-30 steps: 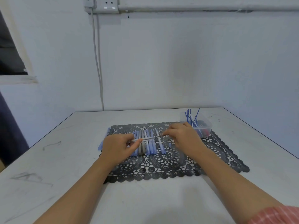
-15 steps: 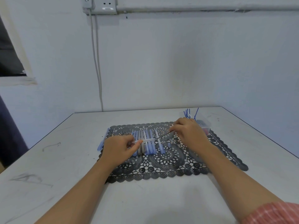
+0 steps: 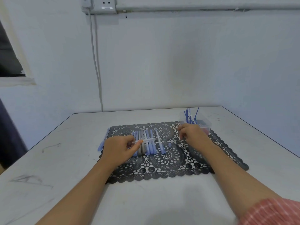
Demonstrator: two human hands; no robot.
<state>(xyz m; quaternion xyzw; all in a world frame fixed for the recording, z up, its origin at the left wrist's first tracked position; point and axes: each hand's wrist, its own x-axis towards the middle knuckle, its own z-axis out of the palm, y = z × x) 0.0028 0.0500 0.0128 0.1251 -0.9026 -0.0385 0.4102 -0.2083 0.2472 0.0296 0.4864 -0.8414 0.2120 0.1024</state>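
Now | left hand (image 3: 120, 147) pinches barrel (image 3: 146, 140) | axis left-right, free end toward right hand (image 3: 191, 134) | right fingers curled beside refills (image 3: 189, 116), any hold unclear

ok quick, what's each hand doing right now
left hand: pinching a clear pen barrel
right hand: fingers curled, can't tell if it holds anything

Pen barrel (image 3: 146, 140) in the left hand (image 3: 119, 149) looks like frosted, smooth plastic; mat (image 3: 167, 159) underneath is matt, lacy.
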